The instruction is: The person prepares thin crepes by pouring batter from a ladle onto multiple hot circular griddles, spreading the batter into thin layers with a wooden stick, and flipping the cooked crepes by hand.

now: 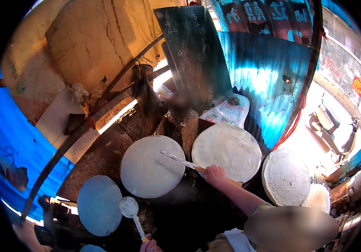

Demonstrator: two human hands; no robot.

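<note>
My right hand point(215, 175) is closed around the wooden handle of a long, flat spatula point(176, 158) crusted with white batter. Its tip reaches over the middle round griddle point(151, 176), which has a smooth pale coating. Beneath my right hand and wrist, another round griddle point(226, 149) carries a thicker, uneven cream-white layer. At the lower edge, my left hand point(150, 245) grips a ladle point(129, 207) by its pale handle. White batter coats the ladle's bowl, which lies beside the right rim of the bluish-looking left griddle point(99, 206).
Further right are a rough white round point(286, 177) and a smaller pale round point(317, 198). A dark board point(195, 54) and a printed sack point(228, 110) stand behind. A curved metal bar point(69, 143) crosses at left. Outside, a scooter point(331, 126) is parked.
</note>
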